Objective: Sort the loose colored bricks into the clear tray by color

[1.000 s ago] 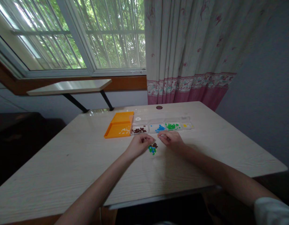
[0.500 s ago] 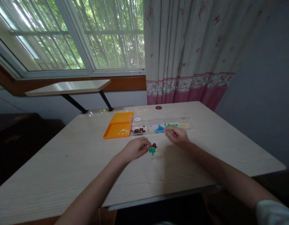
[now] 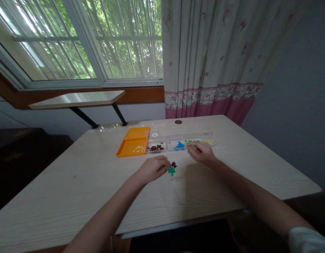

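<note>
On the table lies a small figure of joined plastic pieces (image 3: 172, 170), green and blue in its near part and dark brown at the top. My left hand (image 3: 153, 168) is closed at the figure's left edge, with thumb and fingertips pinching it; the exact contact is partly hidden. My right hand (image 3: 201, 151) is closed in a pinch at the front of a clear compartment tray (image 3: 169, 147). A tiny green piece (image 3: 192, 146) shows at its fingertips. Blue pieces (image 3: 179, 145) lie just left of these fingers, and loose green pieces (image 3: 195, 141) lie behind them.
Brown pieces (image 3: 156, 147) fill the tray's left compartment, and yellow pieces (image 3: 207, 142) sit at its right end. An open orange case (image 3: 133, 138) with white pieces (image 3: 139, 148) stands left. A raised shelf (image 3: 80, 99) rises over the table's back left corner.
My right hand has shifted very slightly right and down at the tray, its fingers still pinched. My left hand stays beside the figure.
</note>
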A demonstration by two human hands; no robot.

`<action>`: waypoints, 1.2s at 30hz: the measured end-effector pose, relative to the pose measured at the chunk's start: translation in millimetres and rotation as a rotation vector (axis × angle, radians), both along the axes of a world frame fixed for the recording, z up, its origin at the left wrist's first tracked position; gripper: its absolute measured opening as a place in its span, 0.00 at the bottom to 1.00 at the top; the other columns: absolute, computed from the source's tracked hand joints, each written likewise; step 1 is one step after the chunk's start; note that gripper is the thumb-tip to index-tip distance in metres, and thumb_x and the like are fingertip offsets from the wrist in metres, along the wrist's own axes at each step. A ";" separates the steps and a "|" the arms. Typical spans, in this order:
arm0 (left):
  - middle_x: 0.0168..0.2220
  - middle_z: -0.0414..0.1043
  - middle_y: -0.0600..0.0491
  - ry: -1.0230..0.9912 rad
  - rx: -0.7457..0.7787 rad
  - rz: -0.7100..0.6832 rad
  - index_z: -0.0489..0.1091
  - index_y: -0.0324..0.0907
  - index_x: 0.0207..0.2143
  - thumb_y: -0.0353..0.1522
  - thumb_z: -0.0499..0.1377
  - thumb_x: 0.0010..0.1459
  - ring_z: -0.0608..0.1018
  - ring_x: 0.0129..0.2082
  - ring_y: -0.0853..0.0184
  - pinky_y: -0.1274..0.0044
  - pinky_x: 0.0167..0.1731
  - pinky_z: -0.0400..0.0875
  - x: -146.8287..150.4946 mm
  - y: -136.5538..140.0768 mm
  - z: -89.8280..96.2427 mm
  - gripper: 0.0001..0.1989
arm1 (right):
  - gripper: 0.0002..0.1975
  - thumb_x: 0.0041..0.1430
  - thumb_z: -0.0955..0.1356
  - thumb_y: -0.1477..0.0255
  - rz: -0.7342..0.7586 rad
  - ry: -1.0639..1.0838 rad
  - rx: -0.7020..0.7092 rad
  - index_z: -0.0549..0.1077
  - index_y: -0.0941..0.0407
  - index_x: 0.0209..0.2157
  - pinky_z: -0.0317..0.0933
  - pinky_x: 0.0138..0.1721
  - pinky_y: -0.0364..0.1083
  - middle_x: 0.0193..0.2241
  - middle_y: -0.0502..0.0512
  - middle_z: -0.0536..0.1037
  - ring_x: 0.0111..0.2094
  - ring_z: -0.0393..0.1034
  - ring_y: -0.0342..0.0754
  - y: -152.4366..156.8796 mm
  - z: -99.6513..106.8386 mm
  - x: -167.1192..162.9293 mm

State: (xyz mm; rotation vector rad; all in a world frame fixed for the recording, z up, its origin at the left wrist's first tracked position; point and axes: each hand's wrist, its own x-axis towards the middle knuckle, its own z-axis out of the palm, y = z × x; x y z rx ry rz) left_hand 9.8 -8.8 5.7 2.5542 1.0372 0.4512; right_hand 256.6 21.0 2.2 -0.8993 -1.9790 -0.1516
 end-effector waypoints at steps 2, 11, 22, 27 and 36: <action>0.34 0.70 0.50 -0.017 0.000 -0.001 0.71 0.41 0.34 0.31 0.49 0.58 0.71 0.34 0.68 0.80 0.34 0.64 0.8 -0.8 1.4 0.11 | 0.11 0.56 0.62 0.67 -0.036 -0.056 -0.026 0.74 0.57 0.30 0.54 0.23 0.38 0.12 0.45 0.64 0.16 0.58 0.38 4.5 4.2 9.5; 0.32 0.66 0.50 -0.194 -0.011 0.148 0.63 0.40 0.34 0.34 0.44 0.60 0.68 0.31 0.67 0.77 0.32 0.61 3.6 -1.2 2.1 0.11 | 0.10 0.53 0.62 0.66 -0.421 -0.363 -0.416 0.73 0.54 0.33 0.48 0.23 0.40 0.19 0.49 0.72 0.21 0.65 0.43 30.9 21.8 64.0; 0.24 0.64 0.55 -0.663 -0.283 0.254 0.64 0.39 0.30 0.43 0.52 0.55 0.66 0.26 0.71 0.80 0.27 0.60 15.0 1.4 -2.7 0.15 | 0.12 0.54 0.62 0.64 -0.555 -0.326 -0.414 0.75 0.53 0.34 0.49 0.22 0.41 0.21 0.52 0.75 0.23 0.67 0.44 32.0 22.5 70.1; 0.17 0.60 0.60 -0.881 -0.566 0.318 0.66 0.38 0.29 0.44 0.60 0.46 0.59 0.15 0.78 0.83 0.18 0.52 22.1 2.6 -6.5 0.17 | 0.11 0.55 0.62 0.66 -0.166 -0.241 -0.236 0.75 0.53 0.33 0.50 0.23 0.39 0.15 0.46 0.71 0.17 0.62 0.39 1.3 10.7 0.9; 0.24 0.70 0.53 -1.000 -0.711 0.199 0.67 0.36 0.26 0.40 0.65 0.42 0.71 0.25 0.73 0.81 0.27 0.62 28.5 2.4 -10.3 0.16 | 0.11 0.57 0.62 0.67 0.083 -0.185 -0.025 0.75 0.53 0.29 0.50 0.26 0.39 0.13 0.45 0.69 0.16 0.59 0.37 -25.8 -9.8 -37.8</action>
